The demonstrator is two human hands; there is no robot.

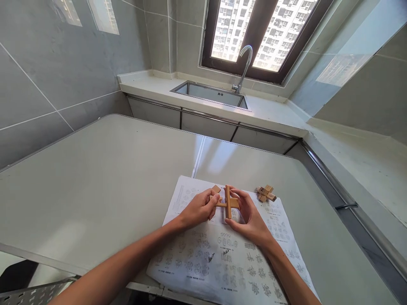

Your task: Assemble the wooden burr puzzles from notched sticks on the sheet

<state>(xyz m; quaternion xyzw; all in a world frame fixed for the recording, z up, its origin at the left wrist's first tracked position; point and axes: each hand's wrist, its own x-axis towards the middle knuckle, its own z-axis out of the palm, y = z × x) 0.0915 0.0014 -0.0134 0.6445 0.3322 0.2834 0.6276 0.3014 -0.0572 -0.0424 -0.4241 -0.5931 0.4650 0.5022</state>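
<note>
The wooden puzzle (226, 202) is a small cluster of light tan, square-edged sticks locked crosswise. One stick stands nearly upright in the middle, while a second runs across it level, so the two make a plain cross; a shorter block juts out at the upper left behind them. It is held up just above the printed sheet (222, 258), between the left hand (199, 208) and the right hand (251, 216), whose fingertips pinch the ends of the cross-stick from either side. The wood is smooth and unpainted, of an even honey colour, and its joints are too small to make out.
</note>
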